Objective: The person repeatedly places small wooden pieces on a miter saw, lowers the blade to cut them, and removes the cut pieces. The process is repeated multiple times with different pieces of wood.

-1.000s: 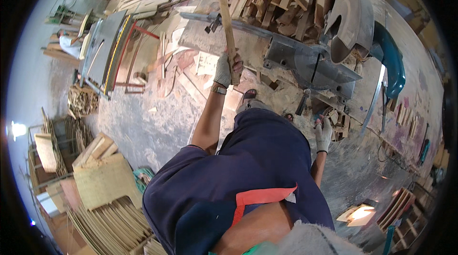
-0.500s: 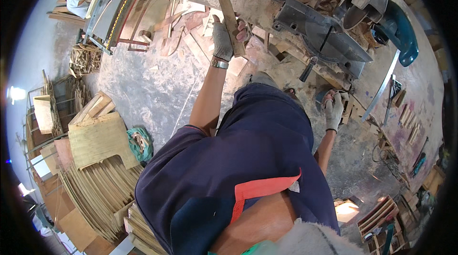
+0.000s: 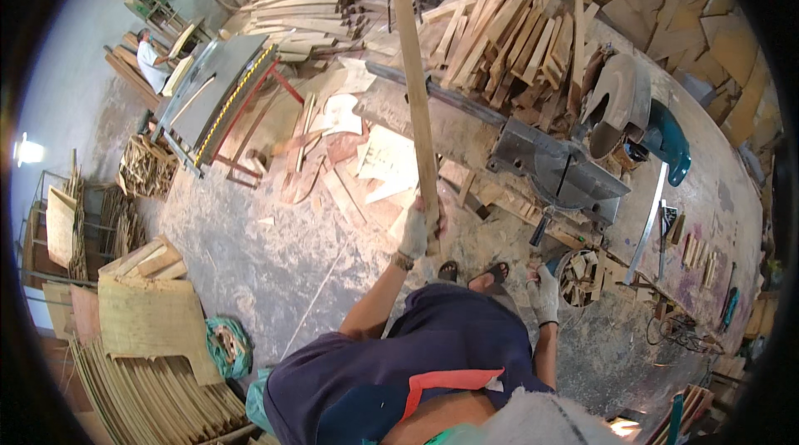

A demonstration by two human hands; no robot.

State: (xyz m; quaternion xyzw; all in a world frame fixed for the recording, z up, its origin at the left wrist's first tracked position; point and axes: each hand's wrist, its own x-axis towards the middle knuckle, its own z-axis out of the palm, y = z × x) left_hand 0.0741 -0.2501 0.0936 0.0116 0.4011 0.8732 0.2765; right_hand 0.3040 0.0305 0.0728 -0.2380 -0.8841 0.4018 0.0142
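My left hand, in a pale fingerless glove, is closed round the lower end of a long wooden board. The board stands nearly upright and leans slightly left, its top reaching the upper edge of the view. Beside my right thigh hangs my right hand, also gloved, with its fingers curled; whether anything is in them is hidden. Just right of it sits a round bucket of wood offcuts. Ahead of both hands is a mitre saw with a grey base and blue motor housing.
A stack of wooden strips lies on the far bench. Scraps litter the floor ahead. At the left are a table saw, a person behind it, and curved plywood pieces. A metal ruler lies on the right bench.
My view has tilted up, showing more of the far bench and strips. My left hand still grips the board, which now stands more upright. My right hand has moved closer to my leg.
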